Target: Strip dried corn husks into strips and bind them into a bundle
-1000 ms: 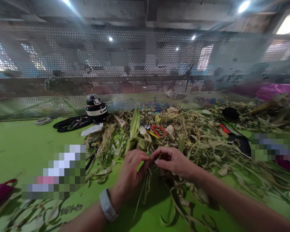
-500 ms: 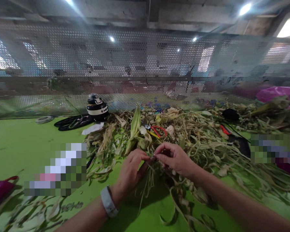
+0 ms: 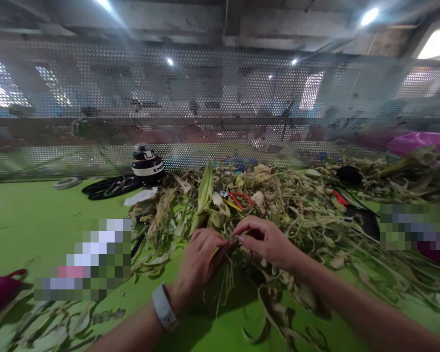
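Note:
My left hand (image 3: pixel 201 254) is closed in a pinch on a small bunch of thin husk strips (image 3: pixel 225 283), whose loose ends hang below the fingers. From the right, my right hand (image 3: pixel 264 242) pinches the same bunch at its top, fingertips nearly touching those of the left. The exact spot between the fingertips is too small to make out. Just beyond the hands stands a pale green corn husk (image 3: pixel 205 188). Beside it lies a pair of pliers (image 3: pixel 241 200) with red and yellow handles.
Dried husk strips (image 3: pixel 304 220) cover much of the green table (image 3: pixel 106 205). A black bottle (image 3: pixel 147 166) stands by the perforated screen (image 3: pixel 190 117). A black pouch (image 3: pixel 110 187), a tape roll (image 3: pixel 67 183) and a pink bag (image 3: pixel 421 143) lie farther out.
My right fingertips have shifted slightly on the bunch, and the hanging ends have swayed a little. Both hands keep their pinch in nearly the same place.

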Demonstrator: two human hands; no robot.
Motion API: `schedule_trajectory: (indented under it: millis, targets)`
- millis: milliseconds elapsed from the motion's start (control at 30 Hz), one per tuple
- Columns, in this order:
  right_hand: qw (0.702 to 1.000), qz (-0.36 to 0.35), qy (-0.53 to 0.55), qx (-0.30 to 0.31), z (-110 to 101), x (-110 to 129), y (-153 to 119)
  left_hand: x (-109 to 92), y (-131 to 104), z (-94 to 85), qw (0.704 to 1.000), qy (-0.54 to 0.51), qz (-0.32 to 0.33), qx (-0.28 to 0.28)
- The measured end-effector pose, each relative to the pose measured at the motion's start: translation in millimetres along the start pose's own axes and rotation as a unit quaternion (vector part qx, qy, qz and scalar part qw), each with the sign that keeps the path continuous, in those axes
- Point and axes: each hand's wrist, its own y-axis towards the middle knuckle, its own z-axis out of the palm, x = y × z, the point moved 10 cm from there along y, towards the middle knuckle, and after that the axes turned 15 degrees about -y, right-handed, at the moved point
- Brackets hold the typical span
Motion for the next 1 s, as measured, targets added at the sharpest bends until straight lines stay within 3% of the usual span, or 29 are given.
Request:
schedule_trajectory:
  millis: [100,233,433,533,600,633,733,833,900,1000]
  targets:
    - [0.995,-0.064,-0.069,-0.031,-12,18,-2,-1,1,-1.5,1.000,0.004,0.003,-0.003]
    - [0.977,-0.130,-0.167,-0.010,-15,38,-6,-1,5,-4.6,1.000,-0.010,0.006,-0.004]
    - [0.971,-0.088,-0.216,0.054,-27,30,-6,9,9,-10.0,0.999,-0.032,0.037,0.019]
    - [0.972,-0.058,-0.187,0.131,-28,18,-7,28,10,-6.7,0.990,-0.123,-0.052,0.054]
    - [0.977,-0.026,-0.137,0.163,-28,8,-7,44,7,-3.2,0.956,-0.243,-0.161,0.044]
    - [0.980,-0.007,-0.102,0.170,-27,2,-7,50,4,-0.5,0.925,-0.311,-0.218,0.026]
    - [0.984,0.048,0.018,0.173,-16,-11,-5,59,-11,12.8,0.797,-0.491,-0.349,-0.046]
    - [0.971,0.109,0.120,0.173,0,-20,-6,55,-23,32.3,0.693,-0.589,-0.412,-0.061]
    - [0.959,0.147,0.180,0.164,7,-22,-7,52,-29,44.2,0.658,-0.615,-0.432,-0.038]
    - [0.937,0.179,0.265,0.142,11,-19,-10,50,-34,55.0,0.645,-0.619,-0.448,0.003]
